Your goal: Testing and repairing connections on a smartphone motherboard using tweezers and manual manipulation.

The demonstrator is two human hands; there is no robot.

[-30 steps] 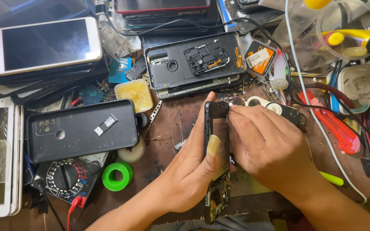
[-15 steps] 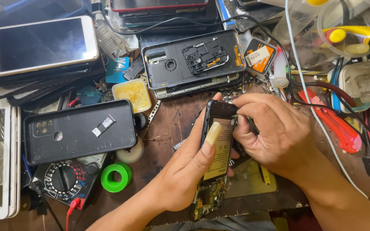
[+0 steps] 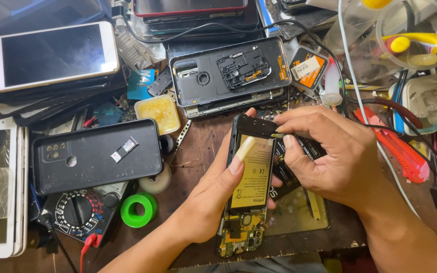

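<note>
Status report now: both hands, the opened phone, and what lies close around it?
Left hand grips opened black phone with yellow battery. Right hand pinches at its top edge. Second black battery underneath; green tape roll nearby.

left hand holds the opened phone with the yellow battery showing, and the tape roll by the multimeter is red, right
Not quite: the head view shows the tape roll beside the multimeter is green, not red. The rest holds: the left hand holds the opened phone, its yellow battery showing.
</note>
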